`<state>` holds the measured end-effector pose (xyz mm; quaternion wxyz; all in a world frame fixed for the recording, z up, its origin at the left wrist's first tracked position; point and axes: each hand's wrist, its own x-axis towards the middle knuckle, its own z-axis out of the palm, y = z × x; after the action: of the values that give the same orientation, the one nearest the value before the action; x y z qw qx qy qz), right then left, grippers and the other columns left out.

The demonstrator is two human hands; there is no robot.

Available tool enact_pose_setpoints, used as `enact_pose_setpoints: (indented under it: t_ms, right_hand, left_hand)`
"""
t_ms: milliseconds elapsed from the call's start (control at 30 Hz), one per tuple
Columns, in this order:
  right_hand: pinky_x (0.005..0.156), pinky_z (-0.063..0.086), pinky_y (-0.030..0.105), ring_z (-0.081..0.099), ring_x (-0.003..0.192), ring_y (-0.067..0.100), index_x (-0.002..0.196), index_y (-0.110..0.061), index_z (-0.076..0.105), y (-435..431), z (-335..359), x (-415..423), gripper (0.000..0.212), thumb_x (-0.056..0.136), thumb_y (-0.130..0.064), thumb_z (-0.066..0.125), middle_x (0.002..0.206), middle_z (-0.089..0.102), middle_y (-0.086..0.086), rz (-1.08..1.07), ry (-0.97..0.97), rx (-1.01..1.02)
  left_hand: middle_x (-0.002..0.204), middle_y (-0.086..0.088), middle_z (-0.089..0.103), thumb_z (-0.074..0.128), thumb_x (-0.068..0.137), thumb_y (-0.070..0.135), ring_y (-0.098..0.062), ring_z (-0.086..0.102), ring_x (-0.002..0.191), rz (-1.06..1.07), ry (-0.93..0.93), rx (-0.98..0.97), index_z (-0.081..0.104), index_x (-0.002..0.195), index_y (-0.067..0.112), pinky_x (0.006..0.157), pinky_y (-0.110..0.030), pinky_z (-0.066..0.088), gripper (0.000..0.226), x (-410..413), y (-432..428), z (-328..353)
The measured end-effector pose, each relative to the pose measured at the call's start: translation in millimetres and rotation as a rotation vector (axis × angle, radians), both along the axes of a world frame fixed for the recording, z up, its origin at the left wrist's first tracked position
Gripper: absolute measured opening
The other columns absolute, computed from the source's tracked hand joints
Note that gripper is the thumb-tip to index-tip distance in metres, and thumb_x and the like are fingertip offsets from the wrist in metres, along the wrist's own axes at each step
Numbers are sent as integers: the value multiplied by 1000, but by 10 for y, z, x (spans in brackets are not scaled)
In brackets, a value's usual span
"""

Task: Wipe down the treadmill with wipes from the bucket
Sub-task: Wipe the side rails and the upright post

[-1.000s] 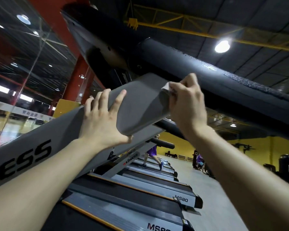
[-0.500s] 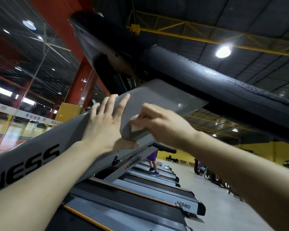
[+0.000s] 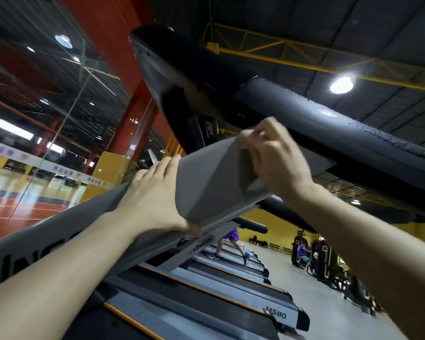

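Treadmill upright (image 3: pixel 206 182) end-edge at R hand (image 3: pixel 277 163)

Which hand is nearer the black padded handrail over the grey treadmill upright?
Right. The right hand is at the top end of the grey treadmill upright, just below the black padded handrail; the left hand rests lower down the upright, farther away.

One wide-angle camera, worn on the person's head, sits low and close beside the treadmill's grey upright (image 3: pixel 59 231), pitched upward and rolled sideways toward the black handrail (image 3: pixel 329 123) and ceiling (image 3: pixel 353 25), with the left hand (image 3: pixel 152 200) and right hand (image 3: pixel 277 163) near the lens, mid-frame.
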<state>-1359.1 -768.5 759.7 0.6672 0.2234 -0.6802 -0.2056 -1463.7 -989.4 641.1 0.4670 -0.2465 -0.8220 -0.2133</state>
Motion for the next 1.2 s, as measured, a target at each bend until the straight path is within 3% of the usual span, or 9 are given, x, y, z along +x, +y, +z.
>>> enact_pose_setpoints:
  t_ms: [100, 200, 267, 433, 533, 633, 900, 1100, 1200]
  right_hand:
    - [81, 54, 44, 53, 94, 22, 101, -16, 78, -250, -115, -183, 14, 98, -10, 65, 103, 55, 7, 90, 68, -260]
    - [81, 53, 40, 54, 100, 21, 109, -18, 74, -652, -562, -323, 16, 95, -21, 69, 107, 59, 4, 60, -316, 206]
    - [81, 51, 34, 54, 100, 17, 118, -18, 75, -552, -353, -283, 27, 96, -27, 63, 108, 59, 4, -16, -279, 365]
    - [82, 52, 39, 54, 92, 19, 100, -13, 78, -200, 74, -148, 20, 101, -20, 59, 102, 55, 5, 25, 86, -238]
    - [79, 53, 47, 59, 92, 26, 96, -9, 67, -754, -347, -359, 4, 93, -11, 68, 106, 62, 6, 120, -267, -22]
    - [74, 56, 42, 57, 87, 29, 102, -16, 77, -750, -306, -366, 14, 95, -8, 69, 103, 52, 8, 27, -284, 296]
    - [71, 55, 44, 54, 81, 23, 111, -16, 80, 285, -319, 272, 18, 99, -11, 69, 99, 53, 10, 33, 157, -306]
    - [73, 54, 43, 51, 91, 29, 113, -5, 74, -466, -984, -208, 23, 90, -7, 73, 101, 47, 11, 45, -339, 272]
    - [74, 54, 43, 53, 88, 25, 118, -11, 78, -115, -656, 35, 29, 101, -13, 54, 100, 52, 10, 29, -267, 160]
  left_hand:
    - [178, 2, 6, 64, 34, 108, -19, 12, 164, 13, 16, 15, -10, 168, 19, 132, -48, 17, 177, 2, 18, -16]
    - [179, 1, 4, 61, 33, 111, -18, 10, 165, -12, 6, 32, -9, 169, 21, 132, -49, 17, 178, 24, -13, -10]
    - [179, 1, 7, 64, 32, 110, -18, 12, 164, -14, 4, 46, -7, 169, 21, 132, -49, 18, 178, 36, -7, -6]
    - [178, 2, 11, 63, 29, 109, -19, 16, 163, 12, 12, 52, -4, 168, 20, 131, -50, 21, 178, 58, 45, -16]
    - [177, 2, 16, 62, 33, 109, -18, 18, 162, 5, 38, 60, 0, 169, 20, 130, -49, 23, 174, 69, 19, -33]
    - [178, 3, 13, 62, 34, 110, -17, 17, 163, 14, 23, 47, -2, 169, 21, 132, -47, 21, 174, 104, 6, -20]
    - [178, -4, 11, 60, 37, 106, -23, 15, 164, 85, 14, 24, -7, 169, 17, 132, -49, 20, 173, 81, 74, -46]
    - [179, -2, 11, 58, 38, 110, -22, 15, 164, 28, -3, 12, -5, 170, 17, 131, -49, 21, 172, 93, 2, -33]
    - [178, -2, 14, 61, 32, 110, -23, 20, 163, 39, -8, 18, -2, 170, 18, 131, -51, 22, 177, 97, 13, -27]
